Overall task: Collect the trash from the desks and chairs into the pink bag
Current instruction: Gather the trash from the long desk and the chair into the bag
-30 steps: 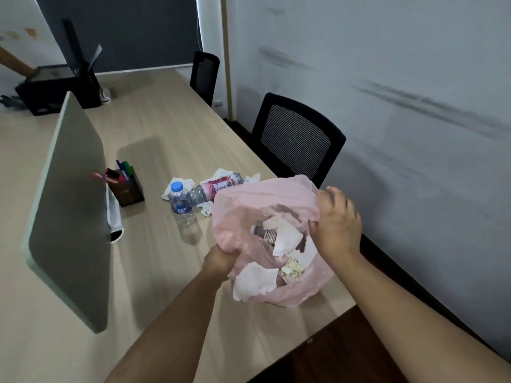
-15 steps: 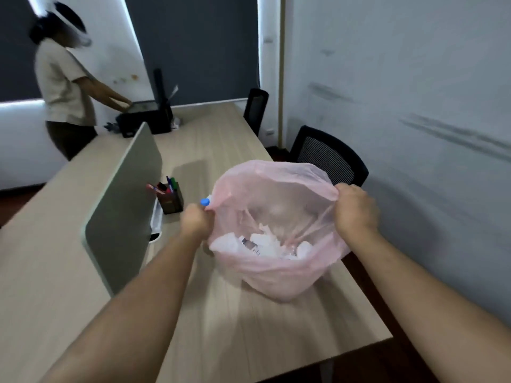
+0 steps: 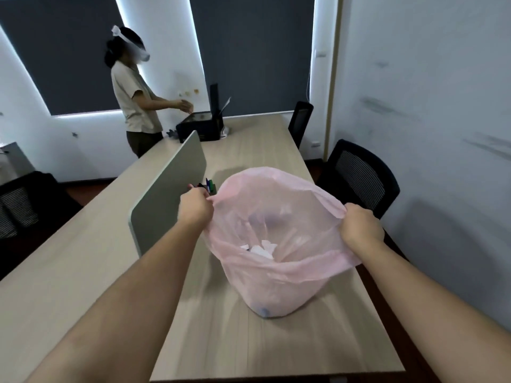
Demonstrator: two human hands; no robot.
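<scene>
The pink bag [image 3: 279,277] hangs upright over the wooden desk [image 3: 249,341], its mouth pulled wide. My left hand [image 3: 195,207] grips the left rim and my right hand [image 3: 360,228] grips the right rim. White crumpled paper [image 3: 261,248] lies inside at the bottom, and a blue bottle cap [image 3: 265,312] shows through the plastic low down. The bottles and tissues seen earlier on the desk are hidden behind the bag.
A grey divider panel [image 3: 168,189] stands left of the bag, with a pen holder [image 3: 208,186] just behind my left hand. Two black chairs [image 3: 362,175] line the right side. Another person [image 3: 132,92] stands at the far end by a black printer [image 3: 200,125].
Both hands raised the bag and stretched its mouth open; the trash dropped to the bottom. The view tilted up, bringing the far person and windows in.
</scene>
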